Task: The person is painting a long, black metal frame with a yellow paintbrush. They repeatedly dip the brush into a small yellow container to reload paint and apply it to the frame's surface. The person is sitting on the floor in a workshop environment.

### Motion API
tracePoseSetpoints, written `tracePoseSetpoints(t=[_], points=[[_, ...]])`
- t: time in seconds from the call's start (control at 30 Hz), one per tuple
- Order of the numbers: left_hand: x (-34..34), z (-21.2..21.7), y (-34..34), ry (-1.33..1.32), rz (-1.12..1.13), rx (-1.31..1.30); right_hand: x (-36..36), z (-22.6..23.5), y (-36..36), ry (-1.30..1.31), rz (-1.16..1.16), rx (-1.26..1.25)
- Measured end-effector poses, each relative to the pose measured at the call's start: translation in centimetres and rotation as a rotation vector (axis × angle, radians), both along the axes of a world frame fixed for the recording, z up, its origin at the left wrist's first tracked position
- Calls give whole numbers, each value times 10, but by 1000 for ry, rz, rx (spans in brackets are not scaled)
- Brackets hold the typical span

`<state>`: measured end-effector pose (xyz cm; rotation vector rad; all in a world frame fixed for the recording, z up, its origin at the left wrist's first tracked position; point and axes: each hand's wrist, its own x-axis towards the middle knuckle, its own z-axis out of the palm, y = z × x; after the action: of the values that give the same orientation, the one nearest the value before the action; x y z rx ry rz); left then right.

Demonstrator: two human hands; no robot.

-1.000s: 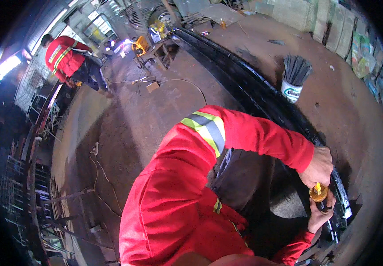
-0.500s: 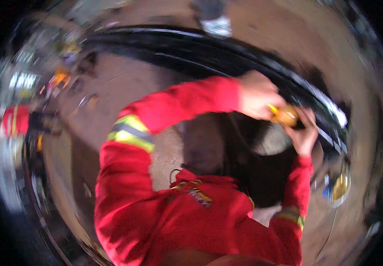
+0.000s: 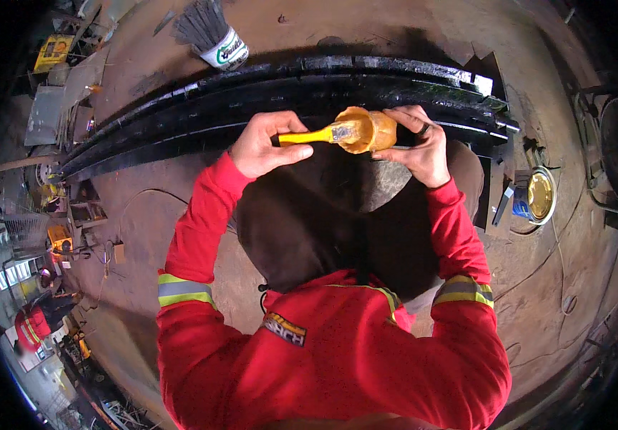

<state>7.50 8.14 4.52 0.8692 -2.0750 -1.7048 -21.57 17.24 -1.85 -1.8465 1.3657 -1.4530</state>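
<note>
My left hand (image 3: 264, 143) grips the yellow handle of a paintbrush (image 3: 320, 134) whose bristles sit inside a small yellow-stained cup (image 3: 370, 130). My right hand (image 3: 418, 145) holds that cup from the right side. Both hands are raised in front of my chest, over my dark trousers. Just beyond them lie long black painted steel beams (image 3: 266, 93), running left to right across the dirt floor.
An open paint tin (image 3: 538, 195) with yellow paint stands on the floor to the right. A can full of grey rods (image 3: 212, 36) sits behind the beams. Cables, scrap and tools lie at the left; another person in red (image 3: 30, 330) is far left.
The view has swung round, so the beams now lie straight ahead. Both hands have stayed together on the brush and cup, now centred before me.
</note>
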Motion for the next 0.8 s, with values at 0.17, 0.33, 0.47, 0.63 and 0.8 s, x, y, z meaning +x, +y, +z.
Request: tracePoseSetpoints(t=[0.17,0.33,0.47,0.63,0.8], points=[[12,-13,0,43,23,-102,-1,-3,0,-58,-39,40],[6,2,6,102,172,-3,-9,-8,3,-132,-120,104],[5,22,3,184,253,-121,-17,-18,4,-228,-190,84],[16,45,-7,288,370,-338,-30,-31,13,-665,-219,125],[9,55,-4,97,428,-644,-50,-40,19,-819,-374,-20]])
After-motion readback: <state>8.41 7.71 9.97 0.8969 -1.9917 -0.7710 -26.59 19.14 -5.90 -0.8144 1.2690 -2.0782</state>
